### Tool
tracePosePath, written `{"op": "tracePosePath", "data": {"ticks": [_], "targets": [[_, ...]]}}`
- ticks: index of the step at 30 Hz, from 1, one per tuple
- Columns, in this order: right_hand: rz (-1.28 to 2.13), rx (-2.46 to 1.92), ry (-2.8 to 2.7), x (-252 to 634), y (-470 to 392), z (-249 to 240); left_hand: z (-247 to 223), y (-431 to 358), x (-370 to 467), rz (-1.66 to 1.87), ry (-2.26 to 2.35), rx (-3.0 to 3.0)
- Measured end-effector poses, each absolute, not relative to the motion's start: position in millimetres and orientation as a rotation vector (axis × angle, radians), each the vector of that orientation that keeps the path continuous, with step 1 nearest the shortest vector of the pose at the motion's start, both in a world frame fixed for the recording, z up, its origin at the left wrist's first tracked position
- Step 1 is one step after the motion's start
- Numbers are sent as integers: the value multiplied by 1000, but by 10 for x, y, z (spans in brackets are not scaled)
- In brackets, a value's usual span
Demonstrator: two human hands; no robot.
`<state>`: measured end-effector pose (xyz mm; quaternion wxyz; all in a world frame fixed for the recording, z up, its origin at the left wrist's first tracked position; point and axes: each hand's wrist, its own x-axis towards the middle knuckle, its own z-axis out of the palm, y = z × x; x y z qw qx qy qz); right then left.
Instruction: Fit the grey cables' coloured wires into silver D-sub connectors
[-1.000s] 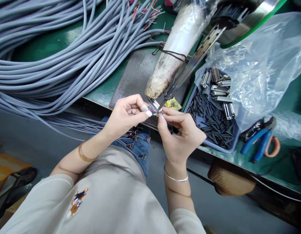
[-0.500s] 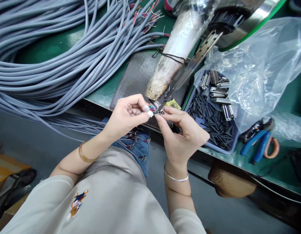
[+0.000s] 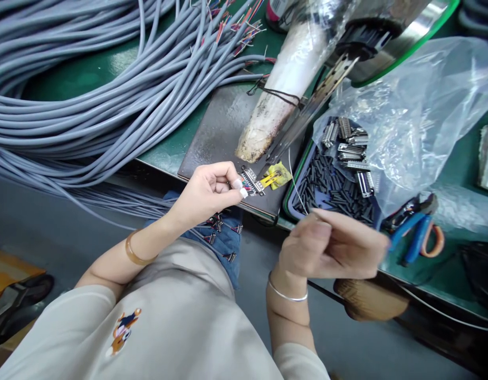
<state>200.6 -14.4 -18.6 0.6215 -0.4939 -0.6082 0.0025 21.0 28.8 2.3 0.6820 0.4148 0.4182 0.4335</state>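
My left hand (image 3: pixel 214 187) pinches coloured wires at the back of a metal connector (image 3: pixel 254 179), its thumb and forefinger tips wrapped in white. The connector is over the dark plate (image 3: pixel 212 124), beside a yellow pad (image 3: pixel 280 176). Close above it are the soldering tool's tip and the wrapped white tube (image 3: pixel 283 79). To the right, my right hand (image 3: pixel 333 245) is blurred, its fingers curled and closed at the table's front edge. A thin pale wire (image 3: pixel 296 182) runs down to its fingertips.
Grey cables (image 3: pixel 109 121) cover the left of the green table. A blue bin (image 3: pixel 289 203) holds black tubes and, in a plastic bag (image 3: pixel 421 105), metal connectors. Blue-handled pliers (image 3: pixel 415 243) lie at the right. Wired connectors (image 3: pixel 230 257) rest on the lap.
My right hand has moved away from the connector, to the right and toward me. The connector's face and the yellow pad now show more. My left hand has hardly moved.
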Motion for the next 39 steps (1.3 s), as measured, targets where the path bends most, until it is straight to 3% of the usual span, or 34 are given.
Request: {"op": "tracePosePath", "data": {"ticks": [9,24,39], "targets": [[44,-1259,-1757,1904,-128,-166,-22,225,189,1036,986,1037],[57,-1180,-1729,1829,-8,-108,31,323,211,1174,996,1025],[4,-1189,-1794,1848,-38,-134,15,319,183,1038,976,930]]}}
